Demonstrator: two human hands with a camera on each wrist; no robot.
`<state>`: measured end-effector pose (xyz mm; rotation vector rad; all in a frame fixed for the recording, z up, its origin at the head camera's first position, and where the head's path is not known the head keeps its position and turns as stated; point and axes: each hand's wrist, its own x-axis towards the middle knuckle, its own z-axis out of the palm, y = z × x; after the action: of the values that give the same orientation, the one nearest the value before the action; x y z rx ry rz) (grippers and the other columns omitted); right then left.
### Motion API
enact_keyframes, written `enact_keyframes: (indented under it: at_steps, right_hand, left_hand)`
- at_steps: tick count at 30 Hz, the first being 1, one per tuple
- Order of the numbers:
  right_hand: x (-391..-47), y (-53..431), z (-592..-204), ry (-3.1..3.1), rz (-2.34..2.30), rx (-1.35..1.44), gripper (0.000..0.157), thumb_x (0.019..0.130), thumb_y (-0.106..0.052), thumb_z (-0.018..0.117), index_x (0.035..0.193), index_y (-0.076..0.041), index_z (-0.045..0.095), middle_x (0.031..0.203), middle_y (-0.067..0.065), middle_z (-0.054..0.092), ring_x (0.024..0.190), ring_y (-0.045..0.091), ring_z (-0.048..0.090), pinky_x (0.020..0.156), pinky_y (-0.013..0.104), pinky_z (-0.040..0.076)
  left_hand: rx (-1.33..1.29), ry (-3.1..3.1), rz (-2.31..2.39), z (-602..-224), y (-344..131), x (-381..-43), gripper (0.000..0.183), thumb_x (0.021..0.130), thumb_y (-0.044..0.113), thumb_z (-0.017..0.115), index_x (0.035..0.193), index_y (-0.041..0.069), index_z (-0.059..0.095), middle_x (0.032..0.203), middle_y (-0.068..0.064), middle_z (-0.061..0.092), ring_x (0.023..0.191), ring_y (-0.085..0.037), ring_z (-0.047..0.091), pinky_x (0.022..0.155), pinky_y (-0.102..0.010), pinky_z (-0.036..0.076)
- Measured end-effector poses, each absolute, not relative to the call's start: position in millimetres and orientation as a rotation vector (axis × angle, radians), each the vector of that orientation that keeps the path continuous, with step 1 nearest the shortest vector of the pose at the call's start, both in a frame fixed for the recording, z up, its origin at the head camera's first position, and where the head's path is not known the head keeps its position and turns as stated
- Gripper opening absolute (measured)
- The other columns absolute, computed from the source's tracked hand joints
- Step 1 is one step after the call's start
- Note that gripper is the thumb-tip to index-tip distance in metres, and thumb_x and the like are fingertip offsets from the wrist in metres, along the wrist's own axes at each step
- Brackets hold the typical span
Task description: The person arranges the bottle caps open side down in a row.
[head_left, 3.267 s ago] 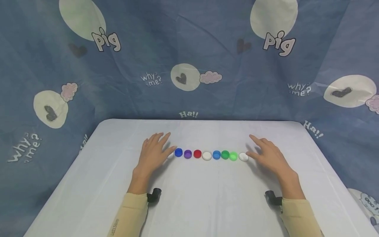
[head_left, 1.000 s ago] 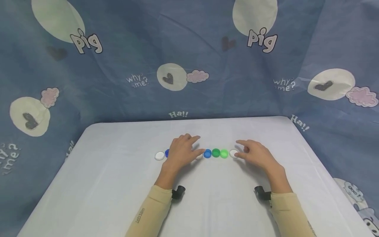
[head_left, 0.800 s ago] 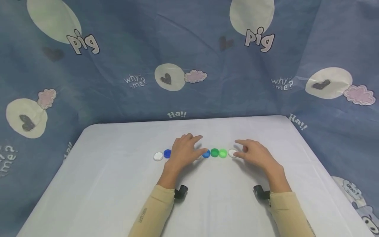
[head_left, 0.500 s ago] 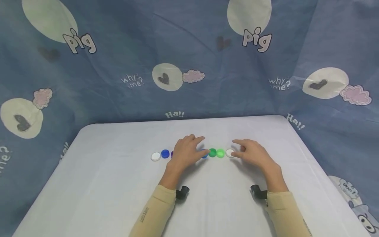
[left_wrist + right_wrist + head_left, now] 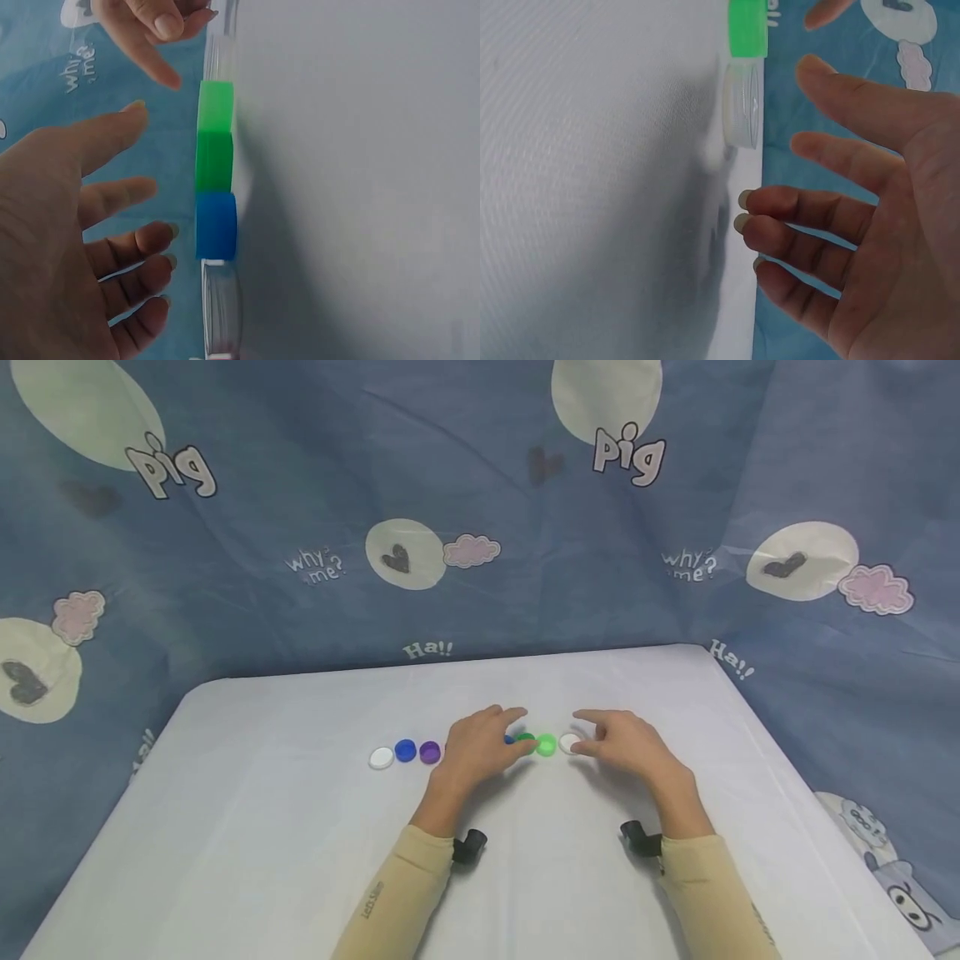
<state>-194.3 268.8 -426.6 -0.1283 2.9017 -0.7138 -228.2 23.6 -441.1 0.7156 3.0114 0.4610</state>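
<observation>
Small round plastic caps stand in a line across the table: a white cap (image 5: 381, 758), a dark blue cap (image 5: 405, 750) and a purple cap (image 5: 430, 752) show left of my left hand (image 5: 480, 747). That hand hovers over the middle of the row, fingers loosely bent and holding nothing, hiding some caps. Its thumb overlaps the dark green cap (image 5: 527, 739); a blue cap (image 5: 216, 225) and a clear ribbed cap (image 5: 222, 307) show in the left wrist view. My right hand (image 5: 626, 745), also holding nothing, has its thumb beside the right-end white cap (image 5: 567, 743), next to the light green cap (image 5: 546, 745).
A white cloth covers the table (image 5: 262, 843), whose far edge meets a blue printed curtain (image 5: 300, 610). Both forearms wear beige sleeves (image 5: 397, 893), each with a black wrist camera (image 5: 470, 847) on its inner side.
My left hand has moved right along the row from its left end, uncovering the white, dark blue and purple caps. The head view has turned right. The right hand stays near the right-end cap.
</observation>
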Motion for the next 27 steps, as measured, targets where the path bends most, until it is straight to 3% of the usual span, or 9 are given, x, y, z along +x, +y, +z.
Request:
enact_keyframes:
  at_steps: [3, 9, 18, 27]
  right_hand:
    - [-195, 269, -427, 2.906, -0.687, -0.133, 0.059, 0.087, -0.044, 0.072, 0.140, -0.022, 0.057, 0.084, 0.001, 0.064, 0.071, 0.016, 0.054, 0.063, 0.031, 0.042]
    - [-197, 269, -428, 2.897, -0.675, -0.124, 0.059, 0.086, -0.046, 0.073, 0.139, -0.024, 0.058, 0.088, 0.001, 0.066, 0.074, 0.016, 0.056, 0.065, 0.032, 0.044]
    - [-198, 270, -431, 2.886, -0.657, -0.110, 0.055, 0.086, -0.041, 0.074, 0.137, -0.023, 0.060, 0.087, 0.001, 0.066, 0.073, 0.016, 0.056, 0.063, 0.031, 0.044]
    - [-200, 268, -433, 2.883, -0.655, -0.114, 0.053, 0.085, -0.035, 0.074, 0.135, -0.020, 0.062, 0.089, 0.002, 0.067, 0.072, 0.016, 0.056, 0.062, 0.031, 0.044]
  left_hand:
    - [0.735, 2.994, 0.453, -441, 29, -228, 0.059, 0.087, 0.064, 0.061, 0.138, 0.034, 0.057, 0.125, 0.003, 0.069, 0.109, -0.020, 0.067, 0.083, -0.042, 0.054]
    - [0.712, 2.942, 0.447, -442, 40, -228, 0.058, 0.086, 0.062, 0.064, 0.136, 0.035, 0.060, 0.128, 0.005, 0.069, 0.111, -0.021, 0.066, 0.084, -0.045, 0.052]
    - [0.769, 2.966, 0.448, -445, 53, -230, 0.055, 0.084, 0.062, 0.066, 0.133, 0.038, 0.062, 0.117, 0.006, 0.073, 0.091, -0.019, 0.068, 0.068, -0.038, 0.049]
    - [0.782, 2.965, 0.481, -448, 65, -231, 0.050, 0.083, 0.056, 0.071, 0.128, 0.034, 0.067, 0.117, 0.006, 0.074, 0.095, -0.025, 0.070, 0.072, -0.042, 0.050]
